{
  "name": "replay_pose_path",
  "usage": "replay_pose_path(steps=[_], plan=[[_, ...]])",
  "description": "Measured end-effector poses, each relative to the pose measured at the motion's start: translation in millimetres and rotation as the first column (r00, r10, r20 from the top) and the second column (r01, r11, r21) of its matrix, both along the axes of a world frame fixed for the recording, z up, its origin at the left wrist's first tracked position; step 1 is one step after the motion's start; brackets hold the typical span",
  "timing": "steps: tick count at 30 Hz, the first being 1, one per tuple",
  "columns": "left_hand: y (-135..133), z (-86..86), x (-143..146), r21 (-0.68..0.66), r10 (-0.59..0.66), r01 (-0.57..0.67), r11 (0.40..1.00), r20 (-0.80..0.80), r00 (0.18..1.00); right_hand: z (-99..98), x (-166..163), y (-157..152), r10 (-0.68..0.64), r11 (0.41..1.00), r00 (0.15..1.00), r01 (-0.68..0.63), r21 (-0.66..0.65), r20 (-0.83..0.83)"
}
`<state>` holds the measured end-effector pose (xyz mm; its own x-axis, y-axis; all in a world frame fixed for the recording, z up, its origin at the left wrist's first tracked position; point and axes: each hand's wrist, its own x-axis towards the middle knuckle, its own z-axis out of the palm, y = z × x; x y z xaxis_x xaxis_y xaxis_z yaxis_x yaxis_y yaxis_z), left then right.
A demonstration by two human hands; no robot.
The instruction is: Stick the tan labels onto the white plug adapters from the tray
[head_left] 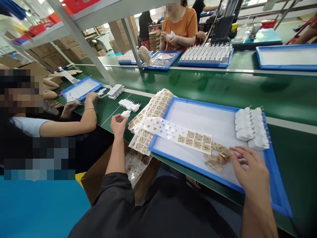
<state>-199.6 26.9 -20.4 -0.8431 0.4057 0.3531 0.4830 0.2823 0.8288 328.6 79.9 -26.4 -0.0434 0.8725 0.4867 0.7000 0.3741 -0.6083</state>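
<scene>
My left hand (118, 125) reaches out to the left and pinches a small white charger plug (125, 114) over the green table. My right hand (250, 172) rests with spread fingers on the blue tray (223, 180), its fingertips touching a small heap of loose brown stickers (218, 158). A clear backing strip with brown stickers (178, 134) lies across the tray's left side. White charger plugs (251, 128) are lined up along the tray's far right rim. More sticker sheets (153, 109) lie stacked at the tray's left.
A row of white plugs (129, 104) lies on the green table (198, 86) beyond my left hand. A co-worker sits close on my left, hands by another blue tray (80, 88). Across the conveyor a person in orange works behind blue trays (205, 54). A cardboard box (104, 172) stands below.
</scene>
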Motion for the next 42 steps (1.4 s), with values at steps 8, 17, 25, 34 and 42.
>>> replay_pose_path(steps=[8,17,25,34,42], plan=[[6,-11.4,-37,-0.066,-0.019,0.017,0.998,-0.039,0.999,-1.0,-1,-4,0.009,1.0,0.999,-0.008,-0.027,0.049],[38,17.9,113,-0.368,-0.743,0.646,0.669,-0.295,0.601,13.7,-22,-9,0.1,0.995,0.993,-0.101,0.018,0.058],[70,35.2,191,-0.824,-0.949,0.514,0.237,-0.083,0.305,17.7,-53,-20,0.282,0.957,0.956,-0.286,0.042,0.08],[54,70.3,205,-0.498,-0.894,0.863,0.088,0.343,0.288,25.3,-96,-17,0.454,0.865,0.87,-0.482,0.14,0.191],[57,73.0,213,-0.24,-0.773,0.97,-0.046,0.623,0.118,24.0,-94,-12,0.424,0.837,0.844,-0.504,0.214,0.329]])
